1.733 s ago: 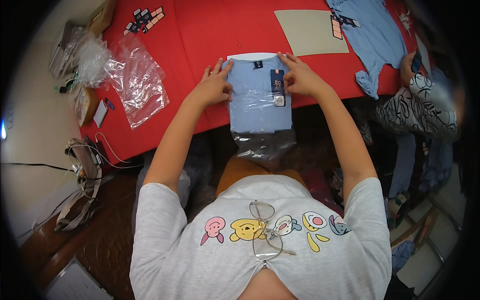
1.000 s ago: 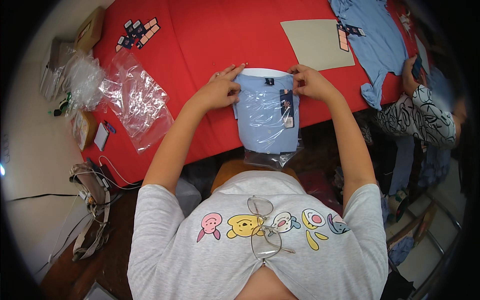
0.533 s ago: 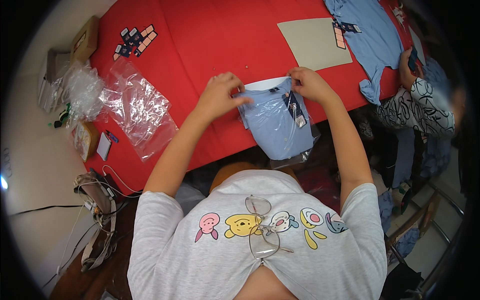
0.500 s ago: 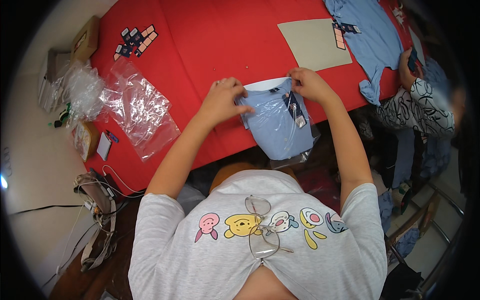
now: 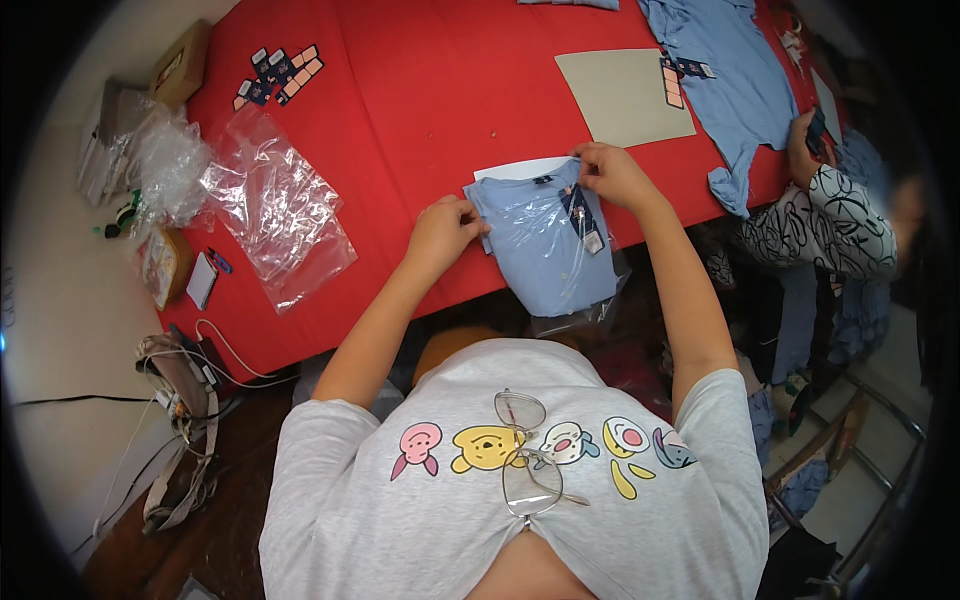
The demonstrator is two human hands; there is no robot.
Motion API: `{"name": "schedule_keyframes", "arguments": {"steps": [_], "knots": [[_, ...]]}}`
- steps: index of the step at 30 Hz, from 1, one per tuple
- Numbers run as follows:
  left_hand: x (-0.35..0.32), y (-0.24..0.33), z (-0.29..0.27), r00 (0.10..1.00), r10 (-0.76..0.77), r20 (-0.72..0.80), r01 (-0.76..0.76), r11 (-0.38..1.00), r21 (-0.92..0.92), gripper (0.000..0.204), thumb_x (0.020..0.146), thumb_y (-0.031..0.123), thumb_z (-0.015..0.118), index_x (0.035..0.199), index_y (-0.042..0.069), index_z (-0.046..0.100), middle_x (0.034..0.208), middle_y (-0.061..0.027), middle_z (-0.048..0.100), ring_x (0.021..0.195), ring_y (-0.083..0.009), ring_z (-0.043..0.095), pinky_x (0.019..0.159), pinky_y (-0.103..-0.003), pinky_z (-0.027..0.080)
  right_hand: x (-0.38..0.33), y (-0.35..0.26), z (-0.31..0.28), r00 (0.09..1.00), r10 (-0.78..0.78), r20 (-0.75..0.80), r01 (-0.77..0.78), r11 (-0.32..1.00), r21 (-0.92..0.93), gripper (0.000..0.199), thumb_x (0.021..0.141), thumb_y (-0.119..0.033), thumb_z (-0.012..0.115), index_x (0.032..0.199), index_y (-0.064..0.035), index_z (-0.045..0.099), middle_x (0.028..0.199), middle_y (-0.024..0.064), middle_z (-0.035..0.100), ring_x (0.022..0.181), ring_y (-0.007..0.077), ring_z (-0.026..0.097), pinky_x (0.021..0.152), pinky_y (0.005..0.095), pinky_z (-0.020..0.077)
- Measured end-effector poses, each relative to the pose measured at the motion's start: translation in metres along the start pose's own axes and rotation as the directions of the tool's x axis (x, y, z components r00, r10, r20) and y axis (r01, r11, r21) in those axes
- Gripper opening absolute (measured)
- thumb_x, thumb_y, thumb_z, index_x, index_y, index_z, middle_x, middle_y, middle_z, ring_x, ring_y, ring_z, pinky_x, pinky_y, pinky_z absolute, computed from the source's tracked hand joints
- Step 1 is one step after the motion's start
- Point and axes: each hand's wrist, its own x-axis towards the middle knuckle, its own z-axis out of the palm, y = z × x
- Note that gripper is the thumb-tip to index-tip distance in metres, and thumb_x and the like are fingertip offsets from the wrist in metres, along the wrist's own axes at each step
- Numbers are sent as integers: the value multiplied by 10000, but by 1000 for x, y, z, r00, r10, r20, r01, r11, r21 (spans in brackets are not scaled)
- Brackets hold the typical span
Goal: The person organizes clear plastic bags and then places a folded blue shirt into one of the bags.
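1. Blue bagged shirt (image 5: 545, 250) lay folded at the near edge of the red table (image 5: 450, 90), lower end hanging past that edge.
2. Clear film covered its front; white card (image 5: 515, 169) stuck out at the top, dark hang tag (image 5: 580, 220) sat on the right side.
3. Left hand (image 5: 443, 232): fingertips bent in, touching the bagged shirt's left edge. Pinching or just resting: couldn't tell.
4. Right hand (image 5: 607, 176): thumb and fingers together, clamped on the bagged shirt's upper right corner.
5. Table, left: flat clear bag (image 5: 285, 215) beside a heap of crumpled clear plastic (image 5: 170, 155); cluster of tags (image 5: 280, 75) farther back.
6. Table, right: beige sheet (image 5: 615, 100), 1 peach tag strip (image 5: 671, 84) at its right edge, loose blue garment (image 5: 730, 90) just beside.
7. Far right: co-worker's hand (image 5: 800, 150), patterned sleeve (image 5: 835, 225), dark object (image 5: 817, 128) in the grip.
8. 1 pair of glasses (image 5: 532, 485) hung on the wearer's grey top (image 5: 400, 530).
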Motion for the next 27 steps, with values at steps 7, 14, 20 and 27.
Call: {"name": "schedule_keyframes", "arguments": {"steps": [7,14,20,27], "knots": [[2,16,-7,739,659,-144,-439,632,638,114,927,147,745,964,55,688,1588,-166,471,1512,-400,395,1247,-609,283,-6,2,-2,998,53,19,-54,995,79,154,802,36,739,944,42,681,1060,157,748,918,275,719,840,365,565],[37,22,-19,895,431,116,-400,659,637,114,974,108,678,1046,30,638,1429,-164,624,1366,-336,572,1276,-636,239,-10,22,6,996,-40,-81,56,977,207,134,848,53,712,976,41,670,1019,137,731,928,235,710,834,365,563],[44,4,-24,833,542,-112,-420,750,511,234,988,161,695,1181,35,653,1350,-156,659,1286,-329,617,1279,-575,254,-20,7,0,990,81,-115,-56,976,211,124,874,47,718,855,-3,606,1226,149,715,1099,242,705,909,362,567],[21,27,-2,783,599,-171,-544,791,281,486,890,287,815,1304,63,697,1352,-122,640,1323,-300,555,1227,-479,303,-71,-28,12,882,-48,-469,70,997,30,99,856,-7,742,926,-27,675,986,89,681,899,257,689,756,361,537]]}}
